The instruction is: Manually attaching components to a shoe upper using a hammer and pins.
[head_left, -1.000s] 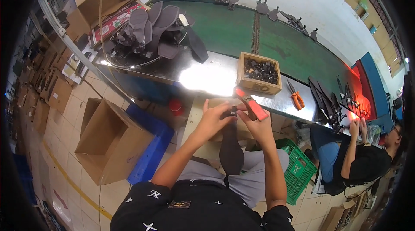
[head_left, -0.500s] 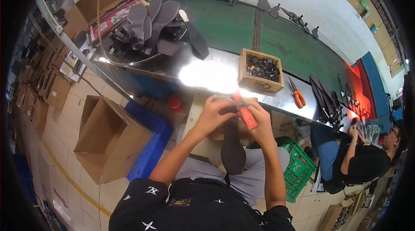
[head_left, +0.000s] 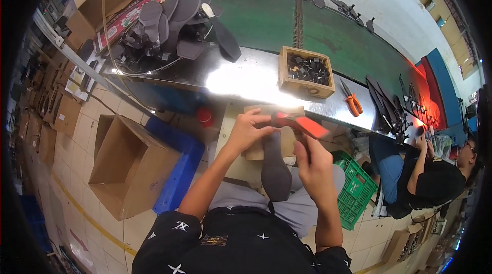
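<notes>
A dark grey shoe sole (head_left: 277, 174) hangs lengthwise above my lap, its broad rounded end toward me. My left hand (head_left: 249, 129) is closed in a pinch at its far end, where the fingers hide what lies between them. My right hand (head_left: 315, 164) grips a hammer (head_left: 312, 127) with a red head, blurred by motion. The dark end of the hammer head is beside my left fingertips, over the far end of the sole. A pale work block (head_left: 254, 152) shows beneath my hands.
A wooden box (head_left: 307, 92) of small black parts and orange-handled pliers (head_left: 352, 104) lie on the metal bench edge. Behind runs a green conveyor belt (head_left: 246, 15). Piled soles (head_left: 184, 23) stand left. Below are a cardboard box (head_left: 128, 171) and green crate (head_left: 353, 189). A co-worker (head_left: 435, 182) sits right.
The hammer has swung from hanging down at an angle to lying nearly level, and my right hand has dropped lower. My left hand stays at the sole's far end. The view has shifted slightly.
</notes>
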{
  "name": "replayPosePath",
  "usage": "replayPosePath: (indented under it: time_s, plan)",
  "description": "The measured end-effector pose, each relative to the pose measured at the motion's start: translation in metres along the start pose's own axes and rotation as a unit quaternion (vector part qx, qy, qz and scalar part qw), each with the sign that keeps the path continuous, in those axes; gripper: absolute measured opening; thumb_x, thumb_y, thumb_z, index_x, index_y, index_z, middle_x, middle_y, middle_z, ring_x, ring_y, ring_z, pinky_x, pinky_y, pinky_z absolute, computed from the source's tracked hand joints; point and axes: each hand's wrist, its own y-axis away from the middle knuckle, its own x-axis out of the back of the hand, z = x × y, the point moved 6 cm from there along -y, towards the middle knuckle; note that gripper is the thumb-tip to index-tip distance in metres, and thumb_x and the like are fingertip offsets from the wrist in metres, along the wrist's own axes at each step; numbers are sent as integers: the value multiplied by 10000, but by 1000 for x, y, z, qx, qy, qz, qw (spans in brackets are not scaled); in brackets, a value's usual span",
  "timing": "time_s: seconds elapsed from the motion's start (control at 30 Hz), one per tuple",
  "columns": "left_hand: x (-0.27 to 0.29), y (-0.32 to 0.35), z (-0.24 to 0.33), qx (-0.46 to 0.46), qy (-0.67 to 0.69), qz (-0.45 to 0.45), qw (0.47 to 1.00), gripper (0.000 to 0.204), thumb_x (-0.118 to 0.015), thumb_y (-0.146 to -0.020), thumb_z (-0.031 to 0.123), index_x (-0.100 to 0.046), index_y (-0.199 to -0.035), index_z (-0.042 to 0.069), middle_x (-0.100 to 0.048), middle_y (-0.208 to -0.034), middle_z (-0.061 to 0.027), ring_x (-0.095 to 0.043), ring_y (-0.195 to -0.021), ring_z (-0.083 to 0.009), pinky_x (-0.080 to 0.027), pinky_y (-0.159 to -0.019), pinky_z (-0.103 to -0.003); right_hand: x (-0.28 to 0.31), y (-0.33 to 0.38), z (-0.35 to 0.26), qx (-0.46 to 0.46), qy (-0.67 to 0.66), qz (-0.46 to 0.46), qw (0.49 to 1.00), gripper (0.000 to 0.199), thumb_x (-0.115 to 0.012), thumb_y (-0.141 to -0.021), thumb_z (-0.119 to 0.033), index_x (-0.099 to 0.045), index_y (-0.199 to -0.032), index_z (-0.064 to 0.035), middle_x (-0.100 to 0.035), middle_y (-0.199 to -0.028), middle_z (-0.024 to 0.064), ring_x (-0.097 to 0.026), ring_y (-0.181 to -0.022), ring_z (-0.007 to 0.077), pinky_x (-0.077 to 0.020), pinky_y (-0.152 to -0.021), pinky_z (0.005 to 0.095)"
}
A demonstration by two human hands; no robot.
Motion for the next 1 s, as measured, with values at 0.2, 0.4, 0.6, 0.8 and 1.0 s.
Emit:
replayPosePath:
  time_s: [0.2,0.4,0.6,0.8,1.0]
  plan:
    - [1,8,-16,12,-4,25,1000,269,-762,-795,176,-751,-1055,109,-746,-986,-90,-700,-965,-240,-375,-1104,-413,16,3,-19,-25,44,-4,999,230,-591,-947,-54,-577,-1156,40,-644,-960,227,-657,-840,365,-515,-705,387]
    - [-5,11,-2,18,-175,-5,984,1009,-810,-766,337,-228,-1535,40,-669,-1256,-70,-460,-1364,-226,-113,-1157,-598,-13,4,-6,-31,84,-7,996,276,-630,-895,-13,-605,-1159,63,-675,-1064,237,-683,-850,380,-548,-729,370]
    - [-4,10,-10,61,-207,-34,976,1053,-780,-756,461,-185,-1556,121,-643,-1301,-60,-352,-1434,-234,84,-1108,-670,35,19,-33,33,16,90,995,342,-627,-912,-40,-568,-1238,44,-674,-999,233,-680,-835,390,-551,-722,379]
    - [-6,9,8,-24,-310,8,951,391,-745,-808,306,-686,-1173,179,-665,-1246,48,-368,-1427,-227,49,-1114,-691,7,16,17,-20,58,11,998,325,-644,-905,-47,-591,-1214,42,-685,-937,204,-698,-776,333,-542,-667,372]
    - [-1,32,73,-71,-38,-101,992,188,-671,-864,99,-719,-1039,51,-716,-1066,-77,-667,-1049,-261,-475,-926,-384,32,2,17,24,90,54,994,413,-673,-863,-27,-590,-1267,-5,-677,-951,167,-681,-757,291,-538,-650,346]
